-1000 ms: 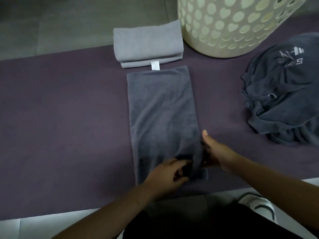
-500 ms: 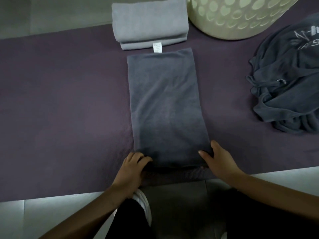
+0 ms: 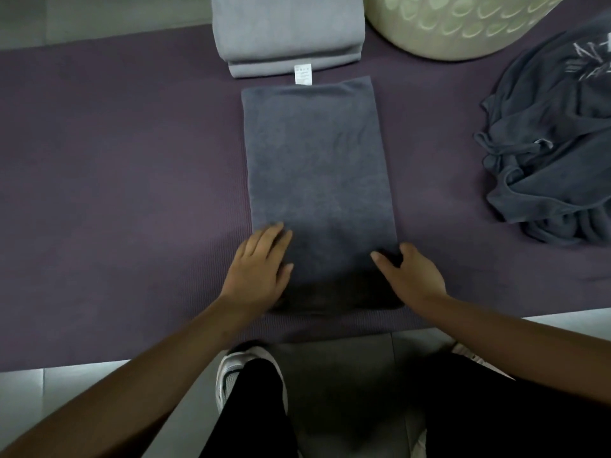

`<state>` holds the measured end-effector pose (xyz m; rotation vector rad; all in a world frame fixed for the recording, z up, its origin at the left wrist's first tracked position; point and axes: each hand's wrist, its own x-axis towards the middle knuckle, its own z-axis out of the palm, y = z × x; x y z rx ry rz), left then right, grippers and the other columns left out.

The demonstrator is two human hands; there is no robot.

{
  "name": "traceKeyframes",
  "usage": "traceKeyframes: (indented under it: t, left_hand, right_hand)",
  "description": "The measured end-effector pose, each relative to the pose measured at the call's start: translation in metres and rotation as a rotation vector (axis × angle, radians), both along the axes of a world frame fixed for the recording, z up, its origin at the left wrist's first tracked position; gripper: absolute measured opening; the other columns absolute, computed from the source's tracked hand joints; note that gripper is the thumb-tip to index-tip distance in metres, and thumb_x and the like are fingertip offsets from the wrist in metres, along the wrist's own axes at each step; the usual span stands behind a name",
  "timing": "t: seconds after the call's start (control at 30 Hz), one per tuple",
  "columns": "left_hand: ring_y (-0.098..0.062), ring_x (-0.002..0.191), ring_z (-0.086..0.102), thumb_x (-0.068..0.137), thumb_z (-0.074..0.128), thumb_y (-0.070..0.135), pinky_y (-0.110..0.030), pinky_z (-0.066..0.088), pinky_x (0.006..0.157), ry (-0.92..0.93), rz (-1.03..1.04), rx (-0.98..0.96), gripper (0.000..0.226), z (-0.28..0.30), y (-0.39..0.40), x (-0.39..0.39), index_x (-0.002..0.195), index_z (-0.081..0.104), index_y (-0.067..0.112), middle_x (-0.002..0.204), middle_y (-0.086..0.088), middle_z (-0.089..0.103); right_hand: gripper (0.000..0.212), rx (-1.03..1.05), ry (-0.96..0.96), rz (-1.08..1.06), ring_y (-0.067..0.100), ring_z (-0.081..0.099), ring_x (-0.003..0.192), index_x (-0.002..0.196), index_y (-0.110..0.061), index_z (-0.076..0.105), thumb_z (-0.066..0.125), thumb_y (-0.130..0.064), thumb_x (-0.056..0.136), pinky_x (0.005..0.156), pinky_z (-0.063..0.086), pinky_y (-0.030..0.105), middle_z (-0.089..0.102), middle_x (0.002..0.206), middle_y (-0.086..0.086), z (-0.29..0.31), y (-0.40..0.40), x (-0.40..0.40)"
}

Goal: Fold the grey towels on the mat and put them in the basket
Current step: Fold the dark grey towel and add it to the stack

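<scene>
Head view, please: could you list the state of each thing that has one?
dark grey towel: folded into a long strip, flat on the mat
light grey towel: folded, outside the basket
dark garment: crumpled
left hand: flat on the strip
right hand: at its right edge

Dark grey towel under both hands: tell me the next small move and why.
Probably pinch the near corners and fold the near end up to the far edge. The dark grey towel lies as a long flat strip, the left hand and right hand resting at its near end, the folded light grey towel far shorter.
</scene>
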<state>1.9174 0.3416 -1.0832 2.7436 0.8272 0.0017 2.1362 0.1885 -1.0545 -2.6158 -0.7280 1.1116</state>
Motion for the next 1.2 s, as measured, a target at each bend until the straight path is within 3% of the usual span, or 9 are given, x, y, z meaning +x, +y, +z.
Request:
traceKeyframes:
  t: [0.07,0.17,0.3,0.47,0.6,0.77,0.9,1.03,1.2]
  left_hand:
    - [-0.037,0.141,0.023,0.091,0.034,0.052,-0.056,0.026,0.111,0.154,-0.093,0.029,0.068,-0.012,-0.001,0.001,0.146,0.032,0.014,0.153,-0.018,0.029]
    - [-0.041,0.143,0.012,0.087,0.027,0.065,-0.063,0.023,0.11,0.274,-0.152,0.022,0.078,-0.026,-0.009,-0.012,0.15,0.018,0.02,0.156,-0.021,0.015]
    - [-0.039,0.145,0.006,0.085,0.028,0.069,-0.059,0.011,0.112,0.264,-0.122,0.02,0.085,-0.026,-0.017,-0.023,0.152,0.013,0.019,0.157,-0.023,0.007]
    - [-0.037,0.146,0.006,0.09,0.022,0.068,-0.057,0.013,0.113,0.234,-0.161,0.02,0.08,-0.026,-0.017,-0.036,0.152,0.012,0.019,0.157,-0.022,0.008]
    - [-0.039,0.146,0.007,0.094,0.013,0.067,-0.06,0.014,0.113,0.269,-0.156,0.006,0.075,-0.028,-0.016,-0.048,0.153,0.004,0.022,0.157,-0.023,0.007]
    - [-0.038,0.145,0.011,0.094,0.016,0.066,-0.059,0.015,0.113,0.296,-0.118,-0.046,0.073,-0.021,-0.019,-0.059,0.153,0.009,0.023,0.158,-0.02,0.003]
    - [-0.034,0.13,0.034,0.089,0.044,0.051,-0.053,0.035,0.102,0.105,0.155,-0.227,0.057,-0.003,-0.019,-0.043,0.138,0.041,0.022,0.147,-0.016,0.029]
    - [-0.021,0.12,0.041,0.088,0.065,0.027,-0.038,0.046,0.099,-0.122,0.584,-0.556,0.054,0.015,-0.018,-0.014,0.136,0.041,0.024,0.137,-0.005,0.031]
    - [-0.021,0.116,0.051,0.084,0.069,0.031,-0.042,0.05,0.095,-0.154,0.614,-0.65,0.062,0.014,-0.011,-0.01,0.137,0.036,0.034,0.134,0.001,0.047]
  right_hand:
    - [0.037,0.006,-0.053,0.068,0.031,0.061,0.088,0.109,-0.009,0.045,0.05,-0.042,0.094,0.062,0.042,0.033,0.058,0.088,0.005,-0.002,0.002,0.006]
    - [0.038,-0.064,-0.117,0.143,0.034,0.06,0.089,0.115,-0.007,0.041,0.053,-0.037,0.094,0.062,0.041,0.034,0.062,0.099,0.014,-0.008,0.0,0.011]
    - [0.061,0.164,-0.411,0.356,0.037,0.047,0.114,0.132,-0.011,0.042,0.069,-0.02,0.079,0.093,0.039,0.046,0.051,0.126,0.015,-0.01,-0.001,0.007]
    - [0.073,0.213,-0.477,0.946,0.033,0.019,0.142,0.147,-0.016,0.028,0.037,-0.056,0.086,0.114,0.015,0.048,0.028,0.153,0.014,-0.03,-0.006,0.009]
    - [0.083,0.096,-0.464,1.06,0.034,0.017,0.142,0.148,-0.018,0.022,0.028,-0.071,0.084,0.112,0.015,0.052,0.021,0.154,0.019,-0.039,-0.019,0.023]
    - [0.085,0.121,-0.469,1.003,0.037,0.024,0.136,0.146,-0.019,0.028,0.03,-0.073,0.08,0.109,0.022,0.053,0.024,0.15,0.022,-0.035,-0.028,0.031]
    - [0.074,0.271,-0.299,0.584,0.031,0.037,0.109,0.138,-0.024,0.04,0.052,-0.061,0.075,0.091,0.044,0.053,0.042,0.126,0.016,-0.027,-0.038,0.027]
    - [0.077,0.292,0.023,0.279,0.03,0.037,0.121,0.142,-0.033,0.035,0.076,-0.025,0.077,0.103,0.034,0.042,0.044,0.13,0.013,-0.022,-0.034,0.016]
    - [0.072,0.305,0.061,0.161,0.026,0.04,0.125,0.141,-0.028,0.038,0.073,-0.017,0.08,0.103,0.033,0.034,0.045,0.137,0.007,-0.017,-0.025,0.01]
